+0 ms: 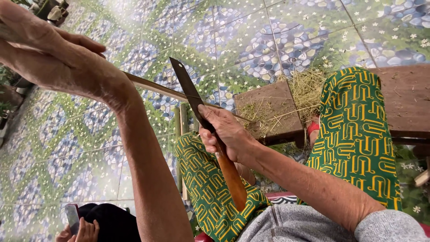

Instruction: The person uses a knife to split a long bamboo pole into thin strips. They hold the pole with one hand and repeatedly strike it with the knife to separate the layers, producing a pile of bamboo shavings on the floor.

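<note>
- Near left corner: another person's hand [85,231] holds a phone [72,217], well apart from the work.
- The left hand [53,58], raised at far left, is closed round the end of a long thin bamboo strip [154,87]; how tightly cannot be told, as the fingers are mostly hidden behind the back of the hand.
- The strip runs rightward from that hand, down over the patterned tile floor [268,36], and crosses under the knife blade.
- Centre: the right hand [224,132] is wrapped fully around the wooden handle of a knife [192,96], blade pointing far and up, its edge meeting the strip.
- For clean shaving, I judge the blade should stay at a shallow angle, the strip held taut, strokes away from the body and knees.
- Right: a wooden block [268,110] with shavings [307,87] stands between the green-patterned knees.
</note>
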